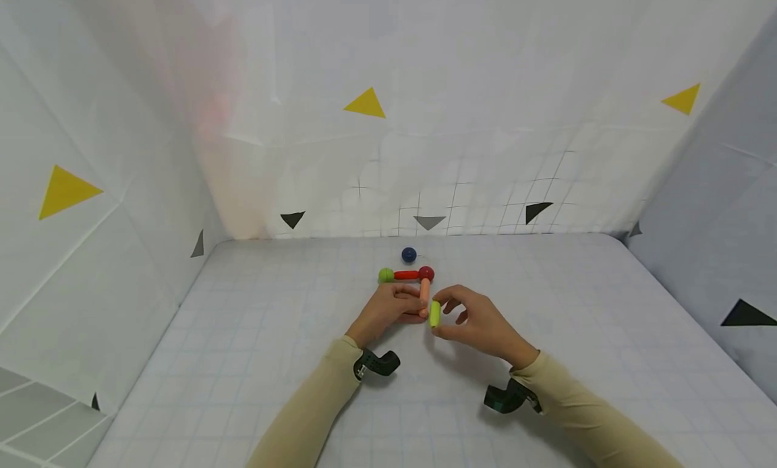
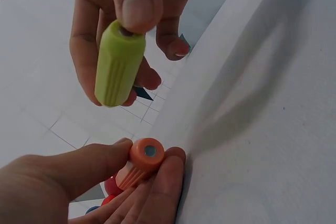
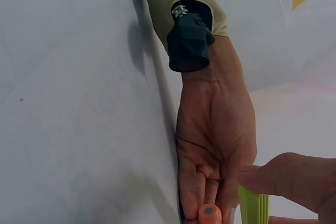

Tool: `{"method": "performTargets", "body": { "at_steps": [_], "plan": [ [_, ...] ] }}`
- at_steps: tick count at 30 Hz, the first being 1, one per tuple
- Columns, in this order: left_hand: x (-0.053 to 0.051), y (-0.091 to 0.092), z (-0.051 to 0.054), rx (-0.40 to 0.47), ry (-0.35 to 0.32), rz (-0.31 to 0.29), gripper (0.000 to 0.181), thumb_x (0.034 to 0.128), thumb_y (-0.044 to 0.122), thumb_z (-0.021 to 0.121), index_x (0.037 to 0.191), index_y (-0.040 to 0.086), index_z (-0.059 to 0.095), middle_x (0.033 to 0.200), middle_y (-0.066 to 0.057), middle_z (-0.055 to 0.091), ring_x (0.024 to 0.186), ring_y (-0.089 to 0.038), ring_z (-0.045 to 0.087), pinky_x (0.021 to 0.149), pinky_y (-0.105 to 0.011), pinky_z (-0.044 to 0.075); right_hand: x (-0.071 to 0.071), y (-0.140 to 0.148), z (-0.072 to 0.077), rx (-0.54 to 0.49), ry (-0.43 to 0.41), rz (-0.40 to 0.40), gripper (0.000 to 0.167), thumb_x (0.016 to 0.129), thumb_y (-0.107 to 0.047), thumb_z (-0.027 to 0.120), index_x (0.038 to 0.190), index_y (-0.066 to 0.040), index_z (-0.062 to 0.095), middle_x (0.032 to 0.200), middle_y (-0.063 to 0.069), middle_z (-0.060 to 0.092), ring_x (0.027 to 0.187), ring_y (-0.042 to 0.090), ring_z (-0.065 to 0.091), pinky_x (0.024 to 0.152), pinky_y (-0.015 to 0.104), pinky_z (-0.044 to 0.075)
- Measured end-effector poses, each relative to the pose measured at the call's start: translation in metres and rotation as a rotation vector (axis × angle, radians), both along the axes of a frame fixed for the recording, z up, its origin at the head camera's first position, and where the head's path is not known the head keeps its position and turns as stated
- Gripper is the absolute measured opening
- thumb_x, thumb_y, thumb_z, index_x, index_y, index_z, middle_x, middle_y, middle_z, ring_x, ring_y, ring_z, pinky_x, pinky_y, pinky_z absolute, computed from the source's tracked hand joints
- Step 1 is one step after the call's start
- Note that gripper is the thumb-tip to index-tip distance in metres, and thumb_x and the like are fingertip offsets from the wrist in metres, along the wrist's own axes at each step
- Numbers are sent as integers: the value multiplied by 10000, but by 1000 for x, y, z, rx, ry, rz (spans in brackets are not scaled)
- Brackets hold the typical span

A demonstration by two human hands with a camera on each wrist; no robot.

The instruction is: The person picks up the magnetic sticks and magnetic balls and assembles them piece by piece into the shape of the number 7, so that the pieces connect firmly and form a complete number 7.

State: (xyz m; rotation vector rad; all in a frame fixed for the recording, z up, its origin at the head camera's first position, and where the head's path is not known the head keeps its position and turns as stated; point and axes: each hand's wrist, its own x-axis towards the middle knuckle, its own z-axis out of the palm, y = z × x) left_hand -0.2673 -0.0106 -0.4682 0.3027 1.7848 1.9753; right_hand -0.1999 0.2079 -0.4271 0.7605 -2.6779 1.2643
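Observation:
An orange magnetic rod runs toward me from a dark red ball on the table. My left hand pinches this rod near its free end, where a grey metal tip shows in the left wrist view. Thumb and fingertips of my right hand hold a yellow-green magnetic rod by its two ends, just right of the orange one and apart from it. From the dark red ball a red rod leads left to a green ball.
A separate dark blue ball lies behind the joined pieces. The white table bears a faint grid. White sheets with yellow and black triangles stand behind it and at both sides. Each wrist wears a dark camera mount.

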Motion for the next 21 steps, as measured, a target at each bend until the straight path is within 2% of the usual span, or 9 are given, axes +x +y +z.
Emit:
{"method": "performTargets", "body": {
  "at_steps": [7,21],
  "plan": [
    [-2,1,-2,-36,16,15,349,963,109,764,1233,-88,666,1073,-151,730,889,-231,749,841,-338,598,3,-6,-5,16,-18,19,429,844,-142,878,1220,-67,685,1165,-14,664,994,292,623,755,460,581],
    [-1,0,-1,-26,3,20,377,948,121,786,1245,-74,659,1046,-160,754,887,-226,754,845,-347,598,4,-11,-15,48,-5,51,479,848,-117,869,1280,-77,667,1199,-8,656,981,253,623,746,422,580]
  ]
}}
